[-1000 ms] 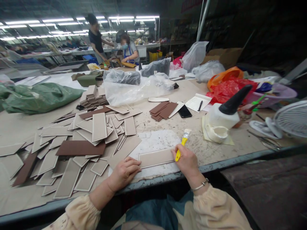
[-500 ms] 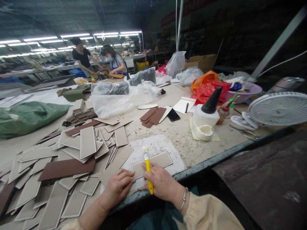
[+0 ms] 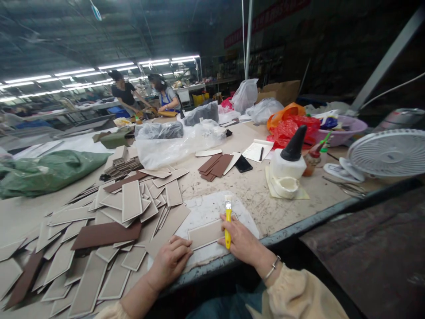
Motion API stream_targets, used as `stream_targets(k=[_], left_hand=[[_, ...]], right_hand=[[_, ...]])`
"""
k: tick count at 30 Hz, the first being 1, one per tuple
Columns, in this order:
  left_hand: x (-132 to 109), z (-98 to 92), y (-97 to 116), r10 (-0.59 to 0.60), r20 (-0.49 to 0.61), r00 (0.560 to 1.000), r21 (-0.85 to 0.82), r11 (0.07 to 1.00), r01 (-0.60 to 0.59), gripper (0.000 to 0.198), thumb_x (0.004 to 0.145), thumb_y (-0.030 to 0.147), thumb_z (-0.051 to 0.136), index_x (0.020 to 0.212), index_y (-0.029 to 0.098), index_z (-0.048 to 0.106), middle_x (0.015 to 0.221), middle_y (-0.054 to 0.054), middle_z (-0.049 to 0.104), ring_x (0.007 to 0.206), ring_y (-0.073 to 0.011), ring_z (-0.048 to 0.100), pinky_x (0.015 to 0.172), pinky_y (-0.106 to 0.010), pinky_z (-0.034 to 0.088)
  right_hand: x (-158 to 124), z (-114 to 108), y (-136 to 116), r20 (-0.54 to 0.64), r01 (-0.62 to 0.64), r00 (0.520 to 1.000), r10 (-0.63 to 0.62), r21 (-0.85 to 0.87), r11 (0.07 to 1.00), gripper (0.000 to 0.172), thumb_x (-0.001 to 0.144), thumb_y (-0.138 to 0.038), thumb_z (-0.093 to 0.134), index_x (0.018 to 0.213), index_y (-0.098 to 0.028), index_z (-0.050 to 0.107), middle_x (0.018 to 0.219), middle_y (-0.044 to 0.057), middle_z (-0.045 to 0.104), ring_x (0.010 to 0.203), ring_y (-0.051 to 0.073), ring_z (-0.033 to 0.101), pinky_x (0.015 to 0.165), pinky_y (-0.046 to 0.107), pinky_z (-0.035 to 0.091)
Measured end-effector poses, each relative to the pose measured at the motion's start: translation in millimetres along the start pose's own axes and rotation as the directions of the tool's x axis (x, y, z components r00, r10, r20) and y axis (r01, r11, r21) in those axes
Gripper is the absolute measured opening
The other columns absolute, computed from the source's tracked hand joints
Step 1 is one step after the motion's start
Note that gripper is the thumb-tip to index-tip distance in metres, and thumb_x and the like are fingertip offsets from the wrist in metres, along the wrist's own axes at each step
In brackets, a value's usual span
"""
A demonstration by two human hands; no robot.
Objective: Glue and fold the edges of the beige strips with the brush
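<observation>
Right hand (image 3: 244, 241), grip clenched on a yellow-handled brush (image 3: 228, 221), is partly hiding a beige rectangular panel (image 3: 204, 234); left hand (image 3: 171, 261) is lying flat, released.

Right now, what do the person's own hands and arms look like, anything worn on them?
Both hands are bare, no gloves. The left hand has a thin ring on one finger. The right hand has a slim silver bracelet at the wrist, then a loose cream sleeve with a gathered cuff. The left sleeve barely shows.
</observation>
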State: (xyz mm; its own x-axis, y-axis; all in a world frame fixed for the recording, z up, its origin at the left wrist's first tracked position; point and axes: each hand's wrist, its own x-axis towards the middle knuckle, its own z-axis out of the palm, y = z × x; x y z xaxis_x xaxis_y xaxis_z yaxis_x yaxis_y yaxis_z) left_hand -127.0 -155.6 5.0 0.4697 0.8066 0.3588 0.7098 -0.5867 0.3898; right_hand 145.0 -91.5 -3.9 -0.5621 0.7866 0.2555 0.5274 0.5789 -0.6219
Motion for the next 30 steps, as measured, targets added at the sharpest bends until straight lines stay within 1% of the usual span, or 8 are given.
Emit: stream_targets(k=[5,10,13,15,19,22,26,30], left_hand=[[4,-1.9,5,-0.155,-0.044,0.987,-0.067,0.986,0.152,0.017,0.090,0.022,0.052,0.078,0.018,0.065,0.083,-0.006,0.068,0.080,-0.0165,0.063,0.075,-0.030,0.052],[24,0.7,2,-0.307,-0.092,0.947,-0.016,0.952,0.307,0.023,0.081,0.024,0.063,0.103,0.017,0.064,0.099,-0.008,0.066,0.086,-0.0190,0.063,0.072,-0.029,0.052],[44,3.8,2,-0.339,0.023,0.941,0.099,0.937,0.335,0.040,0.071,0.029,0.073,0.107,0.017,0.063,0.101,-0.010,0.064,0.088,-0.0225,0.062,0.075,-0.032,0.050],[59,3.1,2,-0.437,0.157,0.885,0.155,0.896,0.415,0.042,0.065,0.034,0.077,0.101,0.017,0.065,0.097,-0.008,0.063,0.085,-0.0225,0.060,0.073,-0.031,0.048],[79,-5.0,2,-0.620,0.327,0.713,0.203,0.783,0.588,0.050,0.051,0.041,0.083,0.092,0.018,0.065,0.085,-0.003,0.061,0.079,-0.0206,0.056,0.064,-0.026,0.039],[80,-9.8,2,-0.624,0.355,0.696,0.205,0.779,0.593,0.034,0.058,0.045,0.076,0.076,0.017,0.065,0.074,0.000,0.057,0.073,-0.0178,0.053,0.059,-0.025,0.034],[68,-8.7,6,-0.629,0.322,0.707,-0.025,0.741,0.671,0.028,0.073,0.041,0.056,0.061,0.016,0.058,0.068,0.001,0.052,0.071,-0.0157,0.050,0.061,-0.025,0.033],[51,-7.1,19,-0.685,0.223,0.694,-0.305,0.627,0.717,0.029,0.070,0.042,0.054,0.057,0.016,0.051,0.066,0.001,0.047,0.068,-0.0153,0.045,0.063,-0.025,0.033]], right_hand=[[2,0,1,-0.009,-0.012,1.000,0.012,0.000,1.000,0.022,0.080,-0.020,0.064,0.098,-0.019,0.051,0.137,0.019,0.049,0.131,0.027,0.042,0.109,0.051,0.033],[2,-1,-1,-0.023,-0.035,0.999,0.035,0.020,0.999,0.018,0.081,-0.021,0.063,0.096,-0.020,0.052,0.136,0.017,0.050,0.129,0.029,0.043,0.104,0.049,0.040],[0,2,1,-0.064,-0.033,0.997,0.036,0.036,0.999,0.018,0.080,-0.021,0.063,0.094,-0.022,0.052,0.135,0.015,0.051,0.127,0.029,0.046,0.102,0.049,0.042],[0,5,5,-0.094,-0.016,0.995,0.020,0.043,0.999,0.016,0.081,-0.021,0.062,0.094,-0.022,0.052,0.133,0.013,0.053,0.125,0.028,0.048,0.101,0.047,0.045],[1,2,15,-0.198,0.079,0.977,-0.080,-0.012,0.997,0.003,0.087,-0.021,0.054,0.089,-0.022,0.052,0.128,0.013,0.057,0.123,0.025,0.051,0.100,0.043,0.046],[3,-8,26,-0.351,0.064,0.932,-0.089,-0.080,0.995,0.005,0.091,-0.025,0.049,0.092,-0.021,0.053,0.119,0.014,0.062,0.113,0.026,0.058,0.094,0.042,0.049],[5,-23,37,-0.489,-0.070,0.872,0.031,-0.061,0.996,0.015,0.093,-0.032,0.046,0.102,-0.022,0.052,0.099,0.010,0.069,0.084,0.024,0.068,0.073,0.037,0.056],[7,-28,32,-0.494,-0.082,0.862,0.115,0.088,0.993,0.016,0.090,-0.040,0.050,0.090,-0.024,0.048,0.105,0.009,0.069,0.091,0.023,0.068,0.074,0.033,0.056]])
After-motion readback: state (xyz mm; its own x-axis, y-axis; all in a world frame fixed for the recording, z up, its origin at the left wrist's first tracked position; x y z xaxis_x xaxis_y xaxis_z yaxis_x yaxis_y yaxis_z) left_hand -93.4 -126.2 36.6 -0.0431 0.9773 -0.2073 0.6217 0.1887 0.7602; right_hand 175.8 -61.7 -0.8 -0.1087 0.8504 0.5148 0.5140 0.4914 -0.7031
